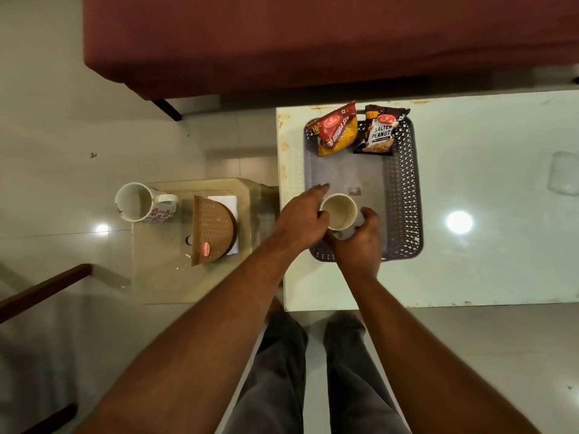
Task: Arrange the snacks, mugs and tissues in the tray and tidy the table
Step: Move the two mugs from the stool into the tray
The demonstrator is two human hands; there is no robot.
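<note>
A grey perforated tray lies on the white table. At its far end stand a red-and-yellow snack packet and a dark salted-peanuts packet. A cream mug stands upright in the near part of the tray. My left hand grips its left side and my right hand cups its near right side. On the low beige stool to the left are a white flowered mug, a brown half-round tissue holder and white tissues beneath it.
A dark red sofa runs along the far side. A wooden rail crosses the lower left. My legs stand on the tiled floor between stool and table. A clear plastic piece lies at the table's right edge.
</note>
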